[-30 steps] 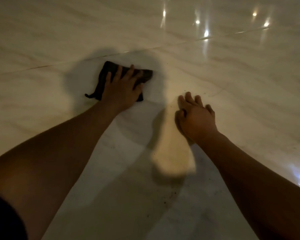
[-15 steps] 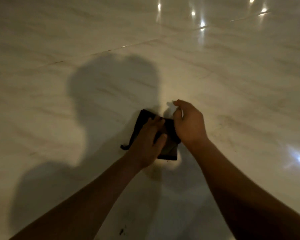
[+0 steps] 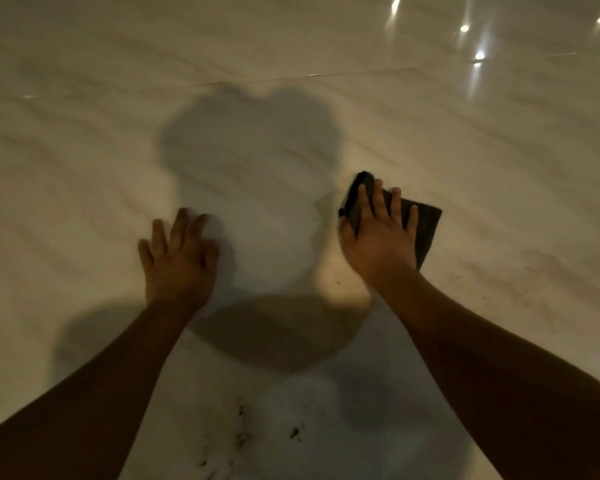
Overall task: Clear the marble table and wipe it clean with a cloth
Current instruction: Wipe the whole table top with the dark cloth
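Note:
A dark folded cloth (image 3: 426,223) lies flat on the pale marble table (image 3: 84,168) right of centre. My right hand (image 3: 380,233) presses down on it with straight, spread fingers, covering most of its left half. My left hand (image 3: 177,258) rests flat on the bare marble to the left, fingers loosely spread, holding nothing. About a hand's width of table separates the two hands.
Dark crumbs and specks (image 3: 239,434) lie on the marble near the bottom centre, between my forearms. A thin seam (image 3: 291,77) crosses the slab farther back. Bright light reflections (image 3: 478,57) glint at the top right. A head-shaped shadow falls across the middle.
The cloth passed from under my left hand to under my right hand and moved to the right. My left hand moved off to the left and now lies on bare marble.

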